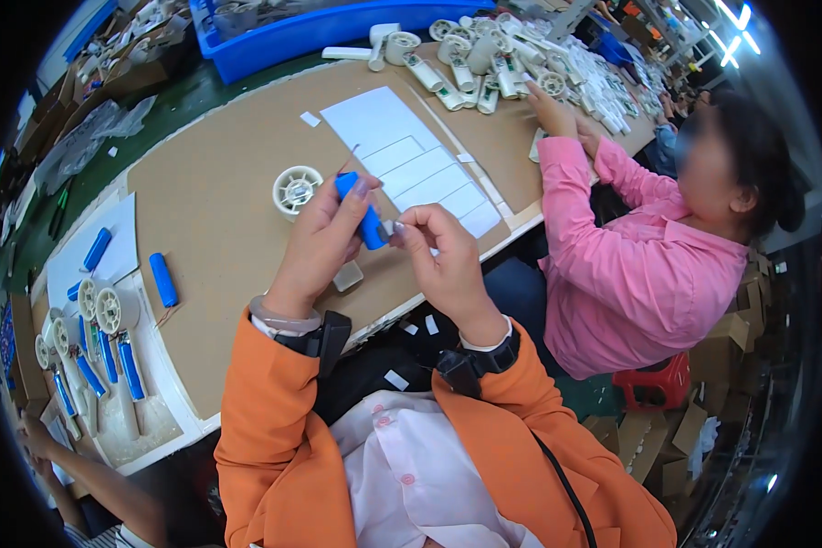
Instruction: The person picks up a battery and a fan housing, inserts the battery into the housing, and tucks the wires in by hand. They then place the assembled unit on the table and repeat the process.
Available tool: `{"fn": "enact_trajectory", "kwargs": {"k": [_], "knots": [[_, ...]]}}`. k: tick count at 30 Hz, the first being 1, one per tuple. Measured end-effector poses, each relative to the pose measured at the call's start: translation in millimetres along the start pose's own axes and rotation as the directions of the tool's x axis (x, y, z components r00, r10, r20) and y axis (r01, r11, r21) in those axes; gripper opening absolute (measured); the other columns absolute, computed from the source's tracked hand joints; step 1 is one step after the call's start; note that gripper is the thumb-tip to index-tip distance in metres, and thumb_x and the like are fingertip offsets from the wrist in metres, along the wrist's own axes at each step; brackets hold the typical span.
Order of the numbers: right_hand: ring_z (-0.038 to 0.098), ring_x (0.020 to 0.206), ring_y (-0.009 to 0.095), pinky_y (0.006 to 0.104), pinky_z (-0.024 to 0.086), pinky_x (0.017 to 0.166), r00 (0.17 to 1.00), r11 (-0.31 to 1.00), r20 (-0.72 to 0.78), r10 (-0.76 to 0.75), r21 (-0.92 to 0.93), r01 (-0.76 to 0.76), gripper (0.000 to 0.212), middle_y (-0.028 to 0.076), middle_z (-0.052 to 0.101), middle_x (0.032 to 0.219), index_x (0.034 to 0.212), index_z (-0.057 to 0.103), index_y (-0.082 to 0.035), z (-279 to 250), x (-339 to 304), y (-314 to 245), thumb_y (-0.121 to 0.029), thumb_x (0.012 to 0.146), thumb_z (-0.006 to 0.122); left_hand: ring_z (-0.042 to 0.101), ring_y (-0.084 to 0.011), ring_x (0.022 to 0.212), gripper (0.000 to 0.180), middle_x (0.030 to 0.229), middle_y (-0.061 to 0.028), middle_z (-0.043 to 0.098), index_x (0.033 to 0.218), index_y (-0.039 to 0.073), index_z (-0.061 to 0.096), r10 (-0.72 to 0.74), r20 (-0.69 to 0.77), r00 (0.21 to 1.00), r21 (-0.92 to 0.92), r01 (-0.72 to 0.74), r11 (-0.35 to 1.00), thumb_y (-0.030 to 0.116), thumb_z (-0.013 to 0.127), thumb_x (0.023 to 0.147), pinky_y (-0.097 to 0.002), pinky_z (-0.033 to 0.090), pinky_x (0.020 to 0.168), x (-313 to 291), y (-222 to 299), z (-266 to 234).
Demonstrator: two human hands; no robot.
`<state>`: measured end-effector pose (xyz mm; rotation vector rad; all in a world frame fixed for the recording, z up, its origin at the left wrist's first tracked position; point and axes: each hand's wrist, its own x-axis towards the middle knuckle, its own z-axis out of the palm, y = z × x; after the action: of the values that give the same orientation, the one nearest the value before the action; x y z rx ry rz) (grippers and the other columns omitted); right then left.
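Note:
My left hand [309, 248] is closed around a blue cylindrical battery [371, 230], held tilted above the cardboard-covered table. A thin wire sticks out from the battery's upper end. At its lower end, my right hand [449, 267] pinches a small pale piece [388, 227] between thumb and finger; its exact kind is too small to make out. Just beyond my left wrist lies a round white fan housing [285, 198] with spokes inside. A translucent white part [348, 276] rests below my hands, partly hidden by the left one.
White paper labels [409, 164] lie ahead. Loose blue batteries [163, 279] and several white fan units with batteries [117, 315] are at left. White housings [484, 68] pile up at the back, near a blue bin [292, 35]. A co-worker in pink [630, 265] sits at right; another person's arm [91, 470] shows lower left.

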<state>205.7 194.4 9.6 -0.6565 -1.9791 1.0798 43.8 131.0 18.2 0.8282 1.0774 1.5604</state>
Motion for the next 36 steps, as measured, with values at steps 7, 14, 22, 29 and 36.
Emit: {"fn": "enact_trajectory", "kwargs": {"k": [7, 14, 22, 29, 36], "knots": [[0.06, 0.087, 0.009, 0.0243, 0.051, 0.078, 0.979, 0.903, 0.136, 0.149, 0.385, -0.191, 0.015, 0.004, 0.06, 0.101, 0.108, 0.055, -0.003, 2.6, 1.2, 0.2, -0.008, 0.095, 0.061, 0.038, 0.0004, 0.059, 0.032, 0.084, 0.0049, 0.051, 0.123, 0.008, 0.056, -0.012, -0.096, 0.995, 0.056, 0.018, 0.998, 0.032, 0.049, 0.104, -0.0162, 0.026, 0.049, -1.7, 0.2, -2.4], [0.057, 0.083, 0.009, 0.0238, 0.05, 0.074, 0.999, 0.973, 0.045, 0.017, 0.229, -0.027, 0.013, 0.002, 0.056, 0.095, 0.106, 0.053, -0.003, 4.0, -2.3, -6.1, -0.011, 0.098, 0.058, 0.041, -0.0011, 0.06, 0.034, 0.091, 0.002, 0.055, 0.131, 0.008, 0.047, 0.142, 0.01, 0.99, 0.044, -0.143, 0.989, 0.026, 0.052, 0.102, -0.0161, 0.028, 0.048, 0.8, -10.5, -1.9], [0.053, 0.074, 0.006, 0.0224, 0.045, 0.065, 0.989, 0.807, -0.074, 0.127, 0.587, -0.059, 0.018, -0.001, 0.053, 0.087, 0.111, 0.052, -0.006, 18.3, -3.8, -3.8, -0.023, 0.103, 0.051, 0.048, -0.0048, 0.062, 0.029, 0.105, -0.0083, 0.065, 0.123, 0.008, 0.046, 0.133, -0.004, 0.991, -0.015, -0.133, 0.991, 0.016, 0.057, 0.098, -0.0169, 0.036, 0.049, -5.8, -8.1, -8.0], [0.05, 0.07, 0.006, 0.0215, 0.042, 0.062, 0.99, 0.85, -0.139, 0.032, 0.525, 0.047, 0.016, -0.001, 0.057, 0.082, 0.105, 0.058, -0.005, -27.1, -10.1, -18.2, -0.019, 0.103, 0.051, 0.055, -0.0077, 0.069, 0.03, 0.108, -0.011, 0.068, 0.122, 0.004, 0.051, 0.143, 0.059, 0.988, -0.153, -0.133, 0.979, 0.012, 0.06, 0.095, -0.0197, 0.043, 0.056, 2.4, 9.4, -2.9], [0.059, 0.07, 0.01, 0.0239, 0.045, 0.059, 0.83, 0.916, 0.514, -0.214, -0.188, 0.353, 0.013, 0.004, 0.066, 0.084, 0.104, 0.063, -0.003, -67.3, -33.3, 0.3, -0.004, 0.091, 0.063, 0.056, -0.0063, 0.079, 0.047, 0.111, -0.0068, 0.067, 0.136, 0.004, 0.048, 0.043, 0.062, 0.997, 0.054, -0.046, 0.997, 0.017, 0.064, 0.094, -0.0196, 0.043, 0.065, -18.1, 23.4, -7.6]]}}
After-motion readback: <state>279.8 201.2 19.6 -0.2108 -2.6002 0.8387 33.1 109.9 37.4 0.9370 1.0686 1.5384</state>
